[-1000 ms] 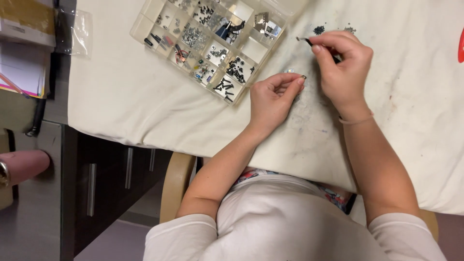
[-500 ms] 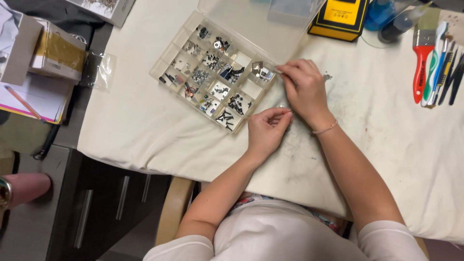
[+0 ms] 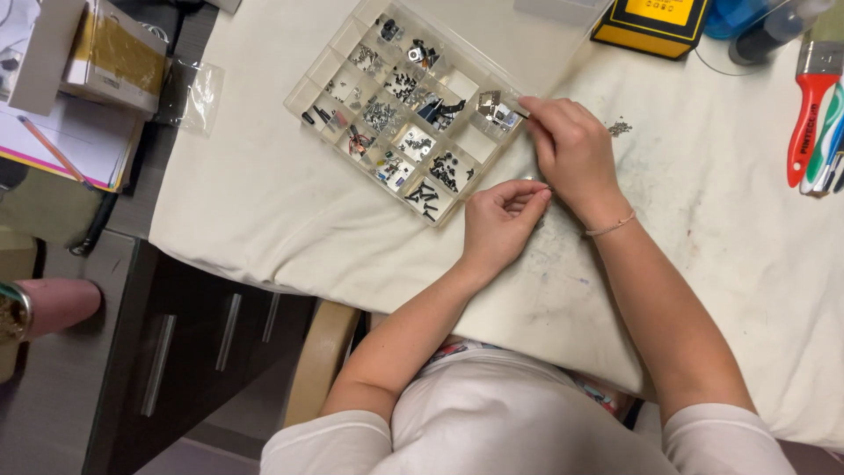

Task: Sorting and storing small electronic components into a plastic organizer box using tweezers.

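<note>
White cloth point(image 3: 264, 211), smudged grey near the middle, is covering the bench point(image 3: 105, 290) and carrying everything the person is working with. On it, a clear plastic compartment box point(image 3: 406, 105) is lying at an angle, its small cells holding screws and other tiny metal and dark parts. Beyond it a yellow and black case point(image 3: 655, 25) is sitting at the far edge, and a red-handled paintbrush point(image 3: 811, 97) is lying at the right beside other tools. Off the cloth to the left, a stack of papers point(image 3: 70, 141) and an empty clear bag point(image 3: 192, 95) are resting.

Both hands are working close together just beside the box's near right corner. The right hand point(image 3: 576, 149) is reaching to the box's right edge, its fingers closed on a thin dark tool point(image 3: 520, 112) whose tip is lying at the rightmost cell. The left hand point(image 3: 501, 220) is resting on the cloth just below, its fingertips pinched together on something tiny and pale; what it is cannot be told. A small heap of dark specks point(image 3: 620, 128) is lying on the cloth just right of the right hand.
</note>
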